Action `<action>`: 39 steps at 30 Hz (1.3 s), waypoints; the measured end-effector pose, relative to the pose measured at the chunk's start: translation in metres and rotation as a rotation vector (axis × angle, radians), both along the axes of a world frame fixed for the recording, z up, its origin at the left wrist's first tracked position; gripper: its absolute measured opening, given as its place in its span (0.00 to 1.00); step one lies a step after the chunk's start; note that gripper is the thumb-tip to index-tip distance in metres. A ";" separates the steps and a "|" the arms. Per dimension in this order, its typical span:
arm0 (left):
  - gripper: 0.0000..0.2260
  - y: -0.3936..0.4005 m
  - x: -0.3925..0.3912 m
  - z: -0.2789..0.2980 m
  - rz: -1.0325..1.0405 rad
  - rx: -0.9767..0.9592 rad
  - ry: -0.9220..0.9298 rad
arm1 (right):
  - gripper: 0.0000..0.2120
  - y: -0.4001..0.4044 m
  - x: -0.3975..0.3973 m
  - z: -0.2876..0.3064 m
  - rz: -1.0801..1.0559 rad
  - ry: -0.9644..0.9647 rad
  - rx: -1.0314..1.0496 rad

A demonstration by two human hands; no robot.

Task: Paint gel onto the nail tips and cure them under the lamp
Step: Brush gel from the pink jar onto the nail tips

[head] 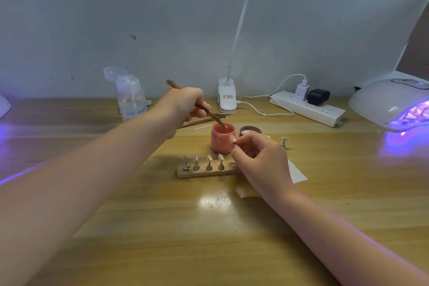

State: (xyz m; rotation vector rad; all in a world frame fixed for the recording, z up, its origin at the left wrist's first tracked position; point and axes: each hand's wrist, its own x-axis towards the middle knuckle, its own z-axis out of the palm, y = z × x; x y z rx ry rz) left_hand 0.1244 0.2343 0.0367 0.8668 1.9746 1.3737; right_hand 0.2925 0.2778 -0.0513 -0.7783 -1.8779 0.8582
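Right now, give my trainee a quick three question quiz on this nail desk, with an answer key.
1. True or false: the brush tip is inside the pink gel jar.
2. How many nail tips stand on the wooden holder?
3. Which hand pinches a nail tip: A left, B right?

Key: 1 true. 2 four. 3 B, the right hand; the left hand holds the brush.

- Left forearm point(97, 169) enters from the lower left of the frame, bare, no sleeve showing.
- Right forearm point(336, 232) enters from the lower right, likewise bare.
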 end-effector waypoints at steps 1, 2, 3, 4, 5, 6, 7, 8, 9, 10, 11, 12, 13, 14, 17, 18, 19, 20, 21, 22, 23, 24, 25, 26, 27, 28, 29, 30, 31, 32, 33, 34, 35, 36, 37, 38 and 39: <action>0.11 -0.004 -0.005 -0.003 0.017 0.026 -0.077 | 0.04 0.000 0.000 0.000 0.002 -0.004 0.000; 0.12 -0.009 -0.010 -0.005 0.029 0.039 -0.154 | 0.04 0.000 0.000 0.000 0.002 -0.006 0.001; 0.12 -0.013 -0.014 -0.008 0.037 0.038 -0.227 | 0.04 0.000 0.000 -0.001 0.003 -0.008 0.004; 0.11 -0.016 -0.018 -0.011 0.042 0.027 -0.286 | 0.04 0.001 0.001 -0.001 0.003 -0.008 0.009; 0.11 -0.020 -0.020 -0.013 0.046 0.016 -0.325 | 0.04 0.000 0.001 -0.001 0.005 -0.007 0.015; 0.11 -0.024 -0.022 -0.016 0.050 0.009 -0.348 | 0.04 0.000 0.000 0.000 0.008 -0.007 0.020; 0.11 -0.028 -0.024 -0.019 0.057 0.008 -0.361 | 0.03 0.000 0.000 0.000 0.012 -0.008 0.024; 0.11 -0.031 -0.025 -0.021 0.070 0.018 -0.369 | 0.03 -0.001 0.001 0.001 0.016 -0.009 0.027; 0.11 -0.034 -0.026 -0.024 0.086 0.042 -0.376 | 0.03 -0.001 0.001 0.001 0.017 -0.009 0.031; 0.11 -0.036 -0.027 -0.027 0.099 0.076 -0.384 | 0.03 -0.001 0.001 0.002 0.018 -0.008 0.034; 0.11 -0.038 -0.026 -0.029 0.104 0.112 -0.396 | 0.03 -0.001 0.001 0.002 0.018 -0.009 0.035; 0.11 -0.038 -0.025 -0.031 0.098 0.140 -0.411 | 0.03 -0.001 0.001 0.002 0.018 -0.010 0.036; 0.11 -0.039 -0.024 -0.032 0.087 0.156 -0.424 | 0.03 -0.001 0.001 0.002 0.018 -0.009 0.035; 0.11 -0.039 -0.023 -0.034 0.079 0.158 -0.430 | 0.02 -0.001 0.001 0.001 0.017 -0.006 0.033; 0.11 -0.040 -0.020 -0.037 0.106 0.157 -0.401 | 0.02 0.000 0.001 0.001 0.019 -0.003 0.033; 0.12 -0.041 -0.019 -0.039 0.124 0.187 -0.374 | 0.02 0.000 0.001 0.000 0.018 -0.003 0.036; 0.12 -0.043 -0.018 -0.040 0.133 0.241 -0.342 | 0.02 0.000 0.001 0.000 0.019 -0.005 0.040; 0.12 -0.047 -0.016 -0.041 0.124 0.312 -0.297 | 0.02 0.001 0.001 0.000 0.020 -0.007 0.043; 0.12 -0.051 -0.012 -0.043 0.094 0.387 -0.226 | 0.02 0.001 0.001 0.000 0.022 -0.008 0.045; 0.11 -0.056 -0.007 -0.046 0.048 0.452 -0.129 | 0.02 0.001 0.001 0.000 0.024 -0.007 0.045; 0.10 -0.063 -0.001 -0.048 -0.007 0.506 -0.024 | 0.01 0.001 0.001 0.000 0.026 -0.001 0.046; 0.09 -0.070 0.006 -0.051 -0.063 0.545 0.076 | 0.01 0.001 0.001 0.000 0.029 0.005 0.046; 0.09 -0.077 0.013 -0.054 -0.117 0.567 0.163 | 0.01 0.001 0.001 0.000 0.032 0.008 0.047; 0.08 -0.082 0.020 -0.056 -0.163 0.573 0.237 | 0.02 0.001 0.001 0.000 0.034 0.008 0.048; 0.09 -0.086 0.025 -0.057 -0.195 0.569 0.302 | 0.02 0.001 0.002 0.000 0.037 0.007 0.051; 0.09 -0.089 0.030 -0.058 -0.214 0.563 0.367 | 0.03 0.001 0.002 0.000 0.043 0.006 0.053; 0.09 -0.091 0.033 -0.058 -0.227 0.555 0.428 | 0.03 0.001 0.002 0.000 0.047 0.005 0.054; 0.09 -0.092 0.035 -0.059 -0.238 0.544 0.474 | 0.03 0.001 0.002 0.000 0.048 0.007 0.053; 0.09 -0.093 0.037 -0.060 -0.244 0.530 0.499 | 0.02 0.001 0.003 0.000 0.050 0.008 0.053; 0.09 -0.093 0.037 -0.061 -0.250 0.519 0.503 | 0.02 0.001 0.003 0.000 0.053 0.009 0.057; 0.09 -0.094 0.038 -0.062 -0.256 0.515 0.494 | 0.04 0.001 0.003 0.000 0.055 0.008 0.064; 0.08 -0.095 0.038 -0.062 -0.259 0.523 0.481 | 0.05 0.000 0.003 0.000 0.057 0.004 0.068; 0.08 -0.096 0.038 -0.061 -0.255 0.543 0.471 | 0.06 0.000 0.003 0.000 0.060 0.000 0.068; 0.09 -0.097 0.039 -0.061 -0.244 0.569 0.470 | 0.05 0.000 0.003 0.000 0.062 0.001 0.066; 0.10 -0.098 0.039 -0.060 -0.233 0.587 0.475 | 0.04 0.000 0.003 0.000 0.060 0.005 0.063; 0.09 -0.097 0.040 -0.059 -0.222 0.593 0.482 | 0.02 0.001 0.003 0.000 0.057 0.009 0.058; 0.08 -0.097 0.041 -0.059 -0.215 0.588 0.490 | 0.02 0.001 0.003 0.000 0.052 0.009 0.057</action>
